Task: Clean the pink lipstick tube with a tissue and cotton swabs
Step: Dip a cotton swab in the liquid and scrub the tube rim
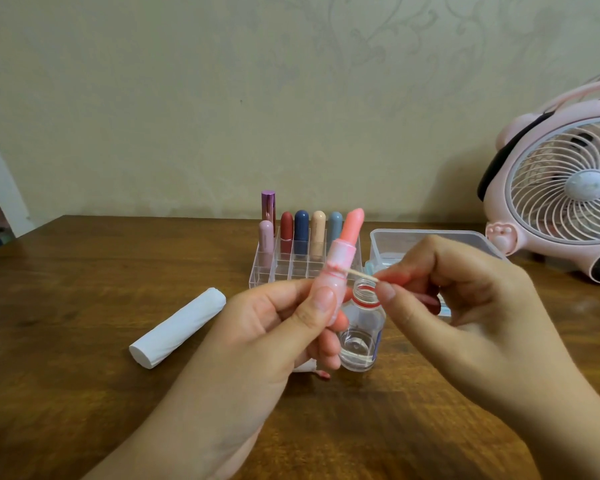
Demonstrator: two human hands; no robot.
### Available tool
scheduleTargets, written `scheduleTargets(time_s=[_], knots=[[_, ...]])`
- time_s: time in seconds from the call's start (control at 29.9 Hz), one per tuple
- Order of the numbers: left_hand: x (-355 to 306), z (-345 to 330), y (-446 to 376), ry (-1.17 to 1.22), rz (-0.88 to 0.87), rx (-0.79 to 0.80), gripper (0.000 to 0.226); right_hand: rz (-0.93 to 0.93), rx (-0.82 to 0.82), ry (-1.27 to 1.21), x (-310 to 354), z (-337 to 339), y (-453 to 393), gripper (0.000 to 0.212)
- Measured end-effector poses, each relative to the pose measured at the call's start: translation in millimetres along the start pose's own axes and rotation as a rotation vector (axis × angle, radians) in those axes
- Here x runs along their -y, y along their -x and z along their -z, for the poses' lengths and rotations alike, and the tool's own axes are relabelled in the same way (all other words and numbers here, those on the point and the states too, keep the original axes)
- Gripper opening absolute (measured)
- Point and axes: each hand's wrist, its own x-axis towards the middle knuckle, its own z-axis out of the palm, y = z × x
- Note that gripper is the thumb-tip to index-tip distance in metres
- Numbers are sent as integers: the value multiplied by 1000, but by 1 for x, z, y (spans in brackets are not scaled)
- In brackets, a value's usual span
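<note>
We hold the uncapped pink lipstick tube (340, 268) upright in our left hand (257, 344), thumb and fingers curled round its base, while our right hand (465, 306) pinches a cotton swab (362, 274) against its collar. Below lies a dark wooden table (66, 375) against pale patterned wallpaper (222, 98), with an open clear bottle (361, 334), a tissue roll (177, 327), a clear lipstick organizer (291, 261), and a pink fan (561, 188).

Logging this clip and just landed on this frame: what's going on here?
A person is cleaning an uncapped pink lipstick tube. The left hand holds the tube upright above the wooden table, while the right hand pinches a cotton swab with its tip at the tube's collar. An open clear bottle with a little liquid stands just behind the hands. A white tissue roll lies to the left, untouched.
</note>
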Motion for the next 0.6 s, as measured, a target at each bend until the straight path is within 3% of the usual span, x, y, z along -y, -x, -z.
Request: scheduleTargets(time_s=[0.2, 0.33, 0.5, 0.6], knots=[[0, 0, 1, -15, -4, -6, 29, 17, -52, 43, 0, 1, -2, 7], [-1, 0, 1, -2, -1, -14, 29, 26, 27, 36, 2, 0, 0, 10], [-2, -1, 1, 0, 8, -27, 27, 8, -48, 36, -1, 1, -2, 6], [-2, -2, 1, 39, 15, 5, 25, 11, 20, 18, 0, 0, 0, 8]])
